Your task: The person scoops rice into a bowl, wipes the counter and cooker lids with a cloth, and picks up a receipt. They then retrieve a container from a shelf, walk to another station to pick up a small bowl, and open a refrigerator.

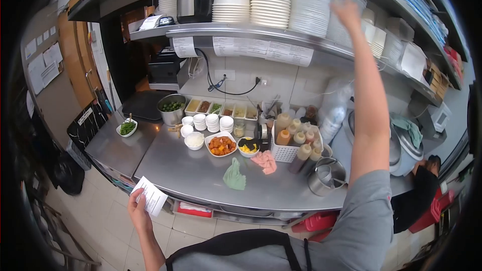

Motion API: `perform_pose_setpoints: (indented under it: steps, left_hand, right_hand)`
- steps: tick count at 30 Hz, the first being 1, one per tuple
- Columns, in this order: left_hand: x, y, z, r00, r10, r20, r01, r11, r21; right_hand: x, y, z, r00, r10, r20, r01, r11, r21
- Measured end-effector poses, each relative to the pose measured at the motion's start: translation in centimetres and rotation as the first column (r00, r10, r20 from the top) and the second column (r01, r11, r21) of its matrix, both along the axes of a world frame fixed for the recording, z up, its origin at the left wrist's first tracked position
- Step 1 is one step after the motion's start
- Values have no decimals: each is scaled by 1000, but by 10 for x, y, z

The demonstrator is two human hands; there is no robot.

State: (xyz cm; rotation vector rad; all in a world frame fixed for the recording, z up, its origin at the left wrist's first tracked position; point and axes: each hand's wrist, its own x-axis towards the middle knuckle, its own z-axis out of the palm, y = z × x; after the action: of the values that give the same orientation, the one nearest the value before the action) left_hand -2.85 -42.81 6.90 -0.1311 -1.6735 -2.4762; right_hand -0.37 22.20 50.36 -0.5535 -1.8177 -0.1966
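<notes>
Between the thumb and fingers of my left hand point(139, 206) is a printed white paper slip point(154, 198), held in front of the counter's left part. My right arm is raised to the upper shelf, where my right hand point(346, 10) is at the top of a stack of clear plastic lids or containers point(341, 29). Its fingers are blurred, so their grip cannot be made out. Left of that hand stand another clear stack point(310, 12) and tall stacks of white bowls point(271, 0).
The steel counter point(186, 180) bears an orange-red dish point(222, 145), a rice bowl point(194, 141), green cloth point(234, 174), pink cloth point(264, 162), a bottle basket point(285, 153) and a metal pot point(326, 176). A person in black point(416, 195) bends low at the right.
</notes>
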Motion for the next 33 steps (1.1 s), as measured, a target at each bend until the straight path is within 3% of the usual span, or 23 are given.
perform_pose_setpoints:
  steps: [3, 6, 8, 11, 14, 15, 18, 19, 22, 24, 26, 27, 29, 30, 32, 33]
  left_hand:
    - [-6, 35, -6, 1000, 10, -21, -10, 1000, -7]
    - [-5, 63, -2, 1000, 0, 19, 1, 1000, -16]
    - [-3, 77, 0, 1000, 22, 16, -22, 1000, -17]
    - [0, 91, 9, 999, 38, 23, -37, 999, -40]
    - [-6, 100, 13, 999, 31, 27, -29, 996, -79]
    - [-9, 105, 13, 999, 27, 20, -26, 996, -88]
    - [-18, 121, 24, 992, -69, 104, 77, 993, -84]
    - [-23, 126, 25, 991, -86, 106, 95, 992, -87]
    - [-37, 148, 28, 983, -178, 54, 183, 978, -96]
    - [-46, 167, 41, 984, -177, -37, 161, 950, -269]
    - [-56, 191, 60, 934, -339, -116, 273, 883, -382]
    - [-60, 206, 73, 897, -404, -179, 290, 843, -453]
    - [-61, 243, 108, 788, -526, -319, 302, 783, -544]
    - [-59, 261, 130, 715, -575, -398, 303, 767, -565]
    - [-55, 300, 173, 591, -614, -523, 227, 749, -623]
    - [-55, 323, 192, 470, -573, -671, 139, 799, -585]
  right_hand:
    - [22, 49, 34, 967, 40, -251, -82, 984, -160]
    - [20, 83, 53, 937, 72, -342, -149, 968, -204]
    - [12, 116, 67, 943, 16, -333, -87, 976, -200]
    - [13, 135, 90, 985, 137, -104, -163, 938, -307]
    - [19, 126, 105, 988, 128, -84, -146, 951, -273]
    - [23, 127, 112, 962, 238, -134, -270, 902, -338]
    - [47, 95, 116, 986, 164, -32, -163, 906, -391]
    - [61, 83, 116, 964, 251, 82, -199, 895, -399]
    - [86, 45, 109, 970, 233, 69, -178, 873, -454]
    - [91, 43, 111, 988, 138, 68, -90, 875, -476]
    - [96, 18, 100, 959, -19, 281, 121, 929, -349]
    - [97, 24, 99, 958, -25, 285, 130, 925, -357]
    - [99, 40, 105, 944, -41, 329, 57, 998, -39]
    - [102, 40, 102, 943, -52, 329, 70, 997, -41]
    - [102, 35, 97, 989, 34, 147, -20, 996, -92]
    - [100, 37, 91, 991, 64, 119, -40, 981, -190]
